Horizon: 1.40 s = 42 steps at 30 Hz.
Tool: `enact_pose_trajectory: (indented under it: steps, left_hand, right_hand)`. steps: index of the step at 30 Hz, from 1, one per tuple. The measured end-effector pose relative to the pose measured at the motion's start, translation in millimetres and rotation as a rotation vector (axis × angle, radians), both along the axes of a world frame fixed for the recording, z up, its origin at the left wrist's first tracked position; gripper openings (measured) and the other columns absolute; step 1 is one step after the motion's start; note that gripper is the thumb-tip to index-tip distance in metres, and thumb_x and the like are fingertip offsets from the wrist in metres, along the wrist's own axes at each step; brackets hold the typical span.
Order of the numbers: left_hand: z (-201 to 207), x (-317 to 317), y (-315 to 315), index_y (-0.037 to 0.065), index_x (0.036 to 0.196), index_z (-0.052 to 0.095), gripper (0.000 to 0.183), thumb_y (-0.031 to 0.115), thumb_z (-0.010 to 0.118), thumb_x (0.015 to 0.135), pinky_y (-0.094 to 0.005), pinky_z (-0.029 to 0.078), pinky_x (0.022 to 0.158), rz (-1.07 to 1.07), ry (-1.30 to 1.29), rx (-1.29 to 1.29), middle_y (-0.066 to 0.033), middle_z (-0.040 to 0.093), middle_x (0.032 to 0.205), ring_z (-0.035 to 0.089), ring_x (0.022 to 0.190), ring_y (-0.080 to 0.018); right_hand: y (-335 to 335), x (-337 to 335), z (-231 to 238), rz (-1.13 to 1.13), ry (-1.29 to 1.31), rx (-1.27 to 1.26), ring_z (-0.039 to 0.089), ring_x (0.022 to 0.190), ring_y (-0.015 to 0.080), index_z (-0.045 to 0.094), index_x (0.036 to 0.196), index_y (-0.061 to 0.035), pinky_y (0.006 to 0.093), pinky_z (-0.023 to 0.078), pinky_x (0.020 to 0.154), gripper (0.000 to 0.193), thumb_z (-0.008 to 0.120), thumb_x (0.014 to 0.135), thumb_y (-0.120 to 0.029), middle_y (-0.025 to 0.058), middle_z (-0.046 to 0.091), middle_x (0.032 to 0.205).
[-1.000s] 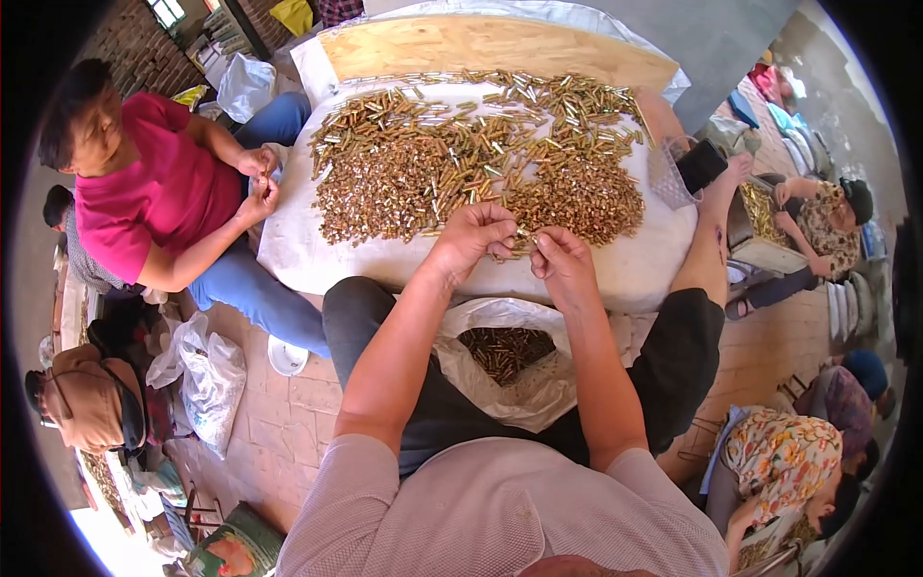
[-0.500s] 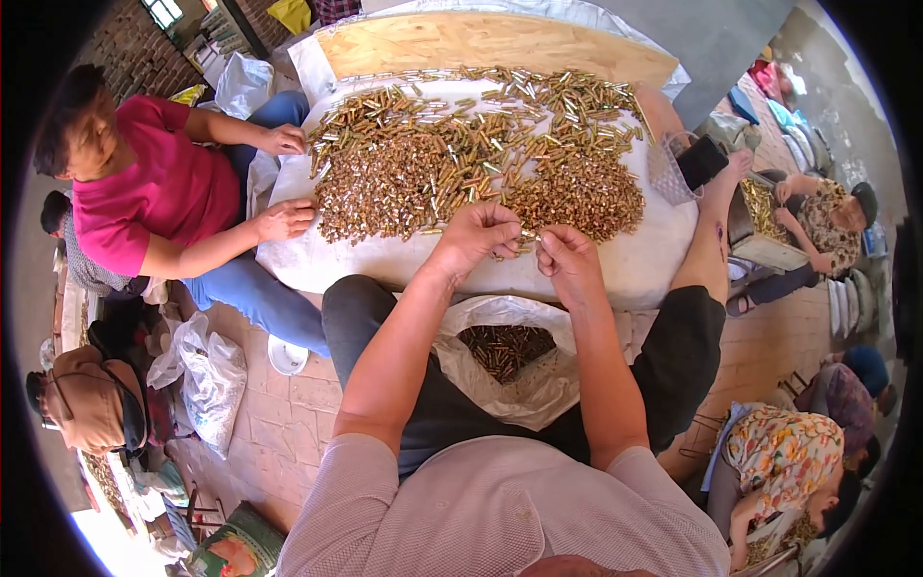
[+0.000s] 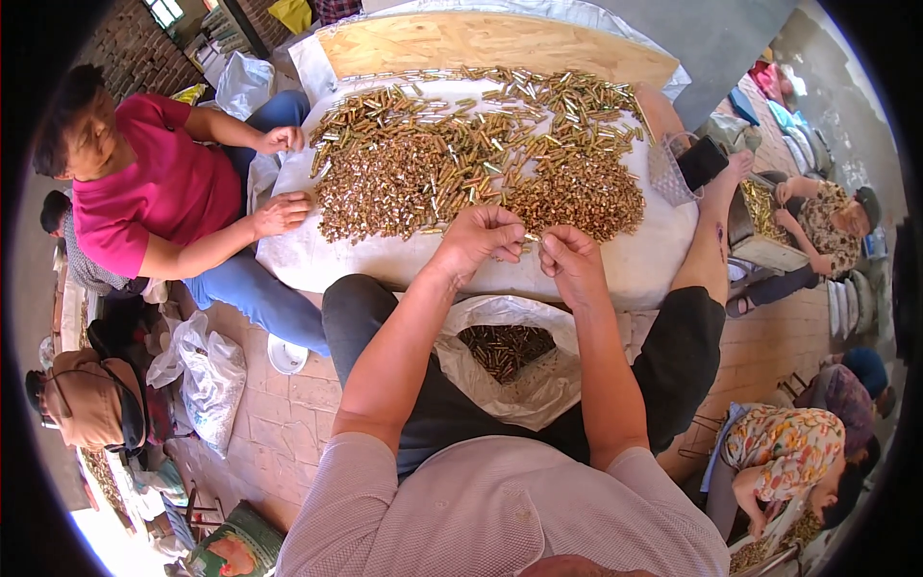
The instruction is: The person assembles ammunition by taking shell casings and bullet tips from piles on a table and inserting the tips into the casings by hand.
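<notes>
My left hand (image 3: 481, 238) is closed in a pinch at the near edge of a cloth-covered table. From its fingertips a small brass-coloured metal piece (image 3: 530, 238) points toward my right hand (image 3: 571, 258). The right thumb and forefinger are also pinched, right at the piece's other end; what they grip is mostly hidden. Just beyond my hands lie a heap of short coppery metal pieces (image 3: 577, 197) and a second such heap (image 3: 370, 192). Longer brass-coloured metal tubes (image 3: 461, 159) are spread between and behind them. Below my forearms, an open white sack (image 3: 461, 322) holds darker slim metal pieces (image 3: 505, 351).
A wooden board (image 3: 500, 48) edges the table's far side. At the left, a co-worker in a pink shirt (image 3: 168, 178) has both hands by the table. A clear plastic basket (image 3: 670, 173) with a black phone (image 3: 702, 162) is at the right. Other people sit farther off on both sides.
My hands stay almost in place, with the fingertips shifting slightly around the small piece. The co-worker's hands at the left have drawn back a little from the heap.
</notes>
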<state>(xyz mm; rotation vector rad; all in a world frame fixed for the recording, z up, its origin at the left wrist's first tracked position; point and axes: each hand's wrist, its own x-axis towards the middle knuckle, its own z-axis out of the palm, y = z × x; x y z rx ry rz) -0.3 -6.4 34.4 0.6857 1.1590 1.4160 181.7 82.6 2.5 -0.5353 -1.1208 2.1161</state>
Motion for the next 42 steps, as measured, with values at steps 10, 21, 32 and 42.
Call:
enact_pose_trajectory:
  steps: [10,21,32,42]
  left_hand:
    - [3,7,0,0.000,0.097,0.069,0.016,0.011,0.074,0.087,-0.0260,0.053,0.066,0.016,-0.038,-0.010,-0.0057,0.069,0.084,0.065,0.071,-0.0125]
    - [2,15,1,-0.005,0.096,0.065,0.014,0.008,0.069,0.091,-0.0305,0.061,0.065,-0.017,-0.029,0.049,-0.0119,0.069,0.084,0.070,0.072,-0.0192]
    - [-9,29,3,-0.003,0.097,0.064,0.011,0.006,0.067,0.092,-0.0311,0.061,0.066,0.050,-0.174,0.025,-0.0121,0.068,0.085,0.070,0.072,-0.0205]
    - [-7,21,2,-0.002,0.097,0.065,0.014,0.012,0.067,0.093,-0.0286,0.060,0.064,-0.006,0.107,0.040,-0.0088,0.069,0.085,0.069,0.072,-0.0149]
  right_hand:
    - [-1,4,4,0.025,-0.010,0.034,0.052,0.063,0.0091,0.067,0.097,-0.0048,0.0232,0.040,0.053,0.008,0.069,0.091,-0.009,0.0004,0.060,0.076]
    - [0,4,-8,0.038,0.080,-0.053,0.046,0.055,0.0057,0.071,0.098,-0.0058,0.0225,0.034,0.050,0.011,0.069,0.088,-0.005,-0.0022,0.062,0.072]
    - [7,6,-13,0.035,0.108,-0.010,0.052,0.056,0.0099,0.068,0.093,-0.0076,0.0251,0.040,0.050,0.007,0.072,0.089,-0.011,0.0013,0.064,0.075]
    - [-1,3,-1,-0.005,0.011,-0.068,0.054,0.057,0.0116,0.068,0.091,-0.0049,0.0256,0.041,0.051,0.002,0.069,0.089,-0.006,0.0028,0.063,0.072]
